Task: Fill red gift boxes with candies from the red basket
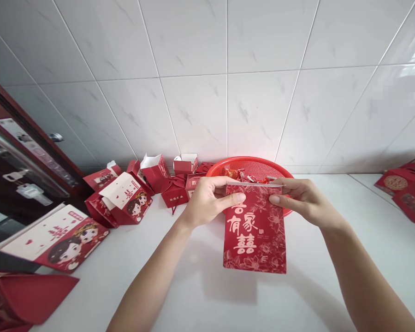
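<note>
A flat red paper gift bag [254, 230] with white Chinese characters and pale flower drawings hangs upright before me, lifted above the white surface. My left hand [214, 200] pinches its upper left corner, thumb on the printed face. At the upper right corner my right hand [295, 200] grips it the same way, fingers behind. Just behind the bag stands a red plastic basket [224, 163], partly covered by it and my hands. Wrapped candies [251, 178] show inside the basket.
Several red gift boxes [155, 173] stand along the tiled wall on the left. Nearer lie a box with cartoon faces [64, 237] and a red box [24, 295]. A door with a lock and keys [32, 191] borders the left. More red boxes [411, 189] sit far right.
</note>
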The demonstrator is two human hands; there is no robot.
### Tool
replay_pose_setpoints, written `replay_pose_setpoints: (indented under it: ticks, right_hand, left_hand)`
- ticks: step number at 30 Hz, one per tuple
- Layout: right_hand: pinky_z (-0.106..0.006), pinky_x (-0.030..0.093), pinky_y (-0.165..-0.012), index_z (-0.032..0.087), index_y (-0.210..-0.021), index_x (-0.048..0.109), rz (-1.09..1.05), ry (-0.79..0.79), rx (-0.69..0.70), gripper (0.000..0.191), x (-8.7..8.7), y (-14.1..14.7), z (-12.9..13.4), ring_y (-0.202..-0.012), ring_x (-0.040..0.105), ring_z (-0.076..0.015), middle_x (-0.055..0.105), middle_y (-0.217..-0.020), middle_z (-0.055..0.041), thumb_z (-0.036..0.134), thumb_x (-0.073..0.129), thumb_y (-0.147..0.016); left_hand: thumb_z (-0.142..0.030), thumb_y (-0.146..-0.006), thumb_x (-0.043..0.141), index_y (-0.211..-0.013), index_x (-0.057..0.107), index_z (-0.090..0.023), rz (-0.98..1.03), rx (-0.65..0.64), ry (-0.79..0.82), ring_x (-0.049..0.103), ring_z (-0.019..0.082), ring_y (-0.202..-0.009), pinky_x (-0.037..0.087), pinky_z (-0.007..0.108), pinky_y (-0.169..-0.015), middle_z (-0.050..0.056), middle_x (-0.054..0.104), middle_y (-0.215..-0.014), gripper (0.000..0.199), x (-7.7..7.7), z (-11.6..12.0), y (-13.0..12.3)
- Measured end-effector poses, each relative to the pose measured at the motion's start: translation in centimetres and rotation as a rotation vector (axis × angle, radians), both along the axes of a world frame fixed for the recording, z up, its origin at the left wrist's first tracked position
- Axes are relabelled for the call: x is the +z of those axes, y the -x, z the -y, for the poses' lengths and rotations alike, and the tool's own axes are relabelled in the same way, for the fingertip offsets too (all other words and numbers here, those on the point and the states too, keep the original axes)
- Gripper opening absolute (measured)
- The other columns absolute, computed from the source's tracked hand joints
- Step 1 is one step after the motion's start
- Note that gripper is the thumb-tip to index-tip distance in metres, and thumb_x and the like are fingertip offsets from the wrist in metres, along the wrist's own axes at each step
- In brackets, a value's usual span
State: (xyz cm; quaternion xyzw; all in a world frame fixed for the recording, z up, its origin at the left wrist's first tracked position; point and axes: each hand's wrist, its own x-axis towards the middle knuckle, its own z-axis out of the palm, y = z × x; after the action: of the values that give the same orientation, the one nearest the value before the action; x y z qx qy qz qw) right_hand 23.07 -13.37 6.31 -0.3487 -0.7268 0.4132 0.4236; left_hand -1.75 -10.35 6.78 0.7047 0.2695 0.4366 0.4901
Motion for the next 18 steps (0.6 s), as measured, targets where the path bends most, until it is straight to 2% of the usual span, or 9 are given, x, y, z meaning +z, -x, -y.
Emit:
replay_pose_setpoints:
  ticks: [12,15,18]
  right_hand:
    - [-0.031,0.059,-0.066,0.017,-0.089,0.073,-0.033,0.020,0.040,0.023,-0.10,0.08,0.01,-0.075,0.069,-0.0191,0.069,-0.080,-0.0046,0.039,0.070,-0.096]
    - [-0.031,0.059,-0.062,0.019,-0.104,0.074,-0.096,0.047,0.027,0.020,-0.27,0.14,-0.01,-0.068,0.069,-0.0182,0.069,-0.073,-0.0020,0.037,0.073,-0.094]
    - [-0.031,0.059,-0.057,0.020,-0.120,0.071,-0.112,0.053,-0.009,0.031,-0.46,0.15,-0.08,-0.064,0.069,-0.0187,0.070,-0.070,-0.0015,0.037,0.074,-0.094]
  left_hand:
    - [-0.024,-0.079,0.082,-0.085,0.078,-0.013,0.011,0.036,-0.005,0.067,0.012,-0.065,0.055,0.022,-0.060,0.002,0.073,-0.073,0.012,0.18,0.30,-0.16]
    - [-0.025,-0.079,0.083,-0.089,0.079,-0.014,0.025,0.022,0.014,0.069,0.013,-0.068,0.057,0.023,-0.062,0.003,0.075,-0.077,0.015,0.10,0.23,-0.08]
    - [-0.028,-0.076,0.086,-0.093,0.080,-0.015,0.026,0.012,0.041,0.070,0.014,-0.070,0.057,0.024,-0.063,0.003,0.076,-0.080,0.022,-0.05,0.03,0.00]
